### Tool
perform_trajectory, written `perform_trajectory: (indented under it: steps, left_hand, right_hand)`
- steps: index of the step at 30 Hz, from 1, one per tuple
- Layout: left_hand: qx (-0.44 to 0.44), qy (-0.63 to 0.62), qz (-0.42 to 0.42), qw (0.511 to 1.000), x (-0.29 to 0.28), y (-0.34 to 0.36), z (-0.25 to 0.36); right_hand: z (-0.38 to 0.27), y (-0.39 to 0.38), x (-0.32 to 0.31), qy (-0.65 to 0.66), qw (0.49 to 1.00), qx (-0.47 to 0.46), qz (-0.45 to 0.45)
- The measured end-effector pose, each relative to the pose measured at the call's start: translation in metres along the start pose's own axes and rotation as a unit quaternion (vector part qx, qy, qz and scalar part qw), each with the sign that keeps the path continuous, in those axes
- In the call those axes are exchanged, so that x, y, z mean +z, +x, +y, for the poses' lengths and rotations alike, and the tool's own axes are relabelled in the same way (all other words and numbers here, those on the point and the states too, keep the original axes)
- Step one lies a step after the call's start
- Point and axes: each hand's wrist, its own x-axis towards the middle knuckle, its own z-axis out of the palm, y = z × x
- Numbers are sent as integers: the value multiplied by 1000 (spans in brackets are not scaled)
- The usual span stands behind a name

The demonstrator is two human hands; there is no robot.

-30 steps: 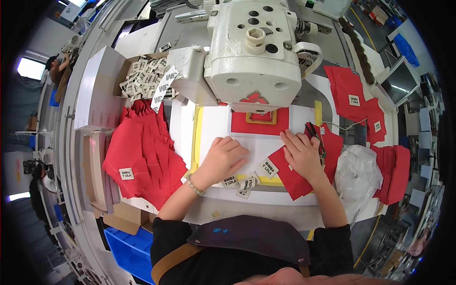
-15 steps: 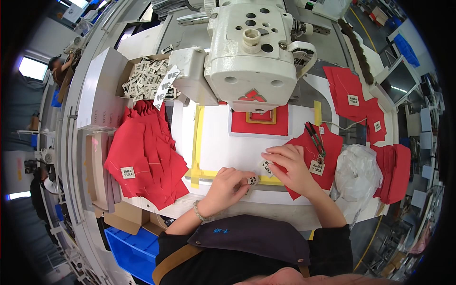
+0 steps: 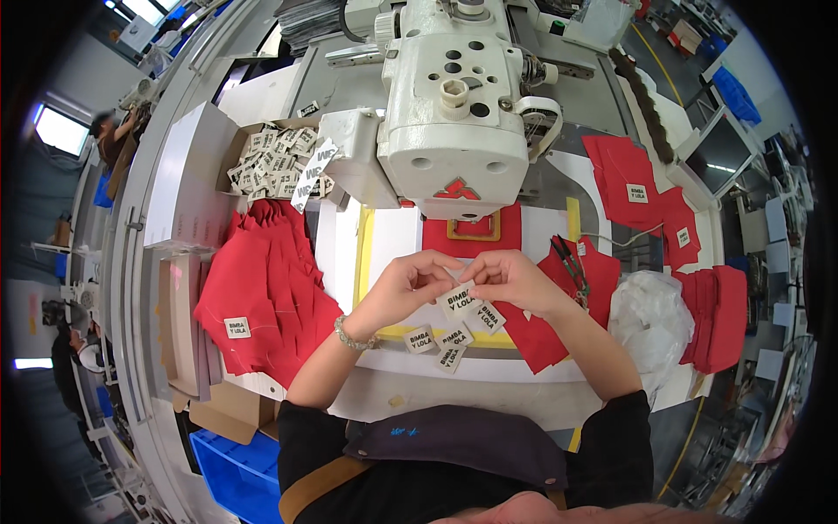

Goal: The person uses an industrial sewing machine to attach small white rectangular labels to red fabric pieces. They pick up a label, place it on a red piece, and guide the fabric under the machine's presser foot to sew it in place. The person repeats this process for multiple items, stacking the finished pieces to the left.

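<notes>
My left hand (image 3: pixel 413 279) and my right hand (image 3: pixel 511 278) are closed in pinches on the upper edge of one white fabric label (image 3: pixel 456 306) with black print. Several similar loose labels (image 3: pixel 420 341) lie just below it on the white, yellow-taped board (image 3: pixel 393 236). Beyond my fingers, a red fabric piece (image 3: pixel 434 236) with a yellow frame (image 3: pixel 496 229) on it sits under the white sewing machine head (image 3: pixel 454 148). Beside my right forearm, black-handled snips (image 3: pixel 572 266) rest on red fabric pieces (image 3: pixel 537 345).
Red fabric stacks (image 3: pixel 271 288) lie left and right (image 3: pixel 714 319). A label box (image 3: pixel 275 162) stands behind the left stack; crumpled plastic (image 3: pixel 648 314) lies right. A blue bin (image 3: pixel 229 472) is below the table edge. A co-worker (image 3: pixel 113 135) works at far left.
Both hands have risen from among the loose labels toward the yellow frame and come together, with a label now held between their fingertips. The machine appears slightly lower in view.
</notes>
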Motion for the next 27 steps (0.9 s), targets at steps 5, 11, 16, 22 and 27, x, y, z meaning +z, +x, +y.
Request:
perform_trajectory:
  steps: [5, 11, 16, 22, 27]
  left_hand:
    - [-64, -193, 23, 979, -3, 1, -10]
    - [-58, -156, 34, 986, -2, 0, -14]
    - [-21, -118, 30, 992, -4, 8, -29]
    - [114, 304, 43, 945, 1, 24, -25]
    - [113, 420, 59, 899, 4, 33, -23]
  right_hand:
    - [1, -1, -1, -65, 990, -53, 110]
    - [2, -5, 3, -79, 978, -99, 168]
    - [4, 1, 0, -111, 970, -97, 193]
    - [10, 31, -32, -136, 960, -75, 234]
    - [-1, 42, -40, -203, 952, -30, 229]
